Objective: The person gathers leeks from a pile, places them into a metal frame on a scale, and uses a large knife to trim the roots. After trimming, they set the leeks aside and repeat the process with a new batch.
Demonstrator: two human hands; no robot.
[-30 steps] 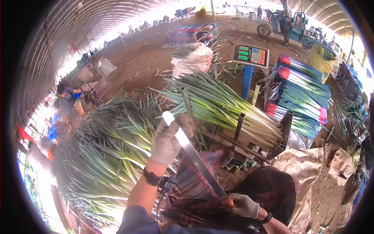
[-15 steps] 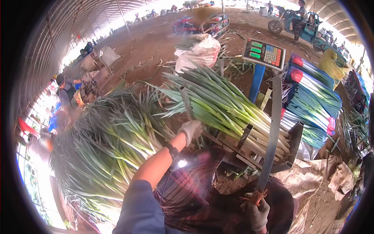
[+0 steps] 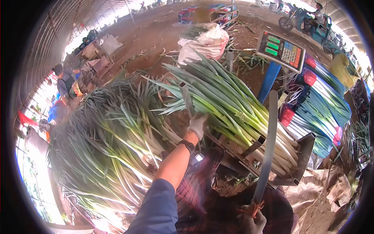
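Note:
My left hand, in a pale glove, is at the near edge of a bundle of green onions lying in a metal frame. Its fingertips are hidden by the leaves and a frame upright, so its grip is unclear. Low in the view, my right hand is closed round the handle end of a long curved blade, which points upward in front of the onion stalks. Reddish strands show at that hand. A large loose heap of green onions lies on the left.
A scale display stands on a blue post behind the frame. Wrapped onion bundles are stacked at the right. A white sack stands behind. A person is at the far left, another on a three-wheeler.
The camera view has shifted, and the scale and frame appear farther right. My left hand has moved slightly right and up along the onions. My right hand still holds the blade, lower in view.

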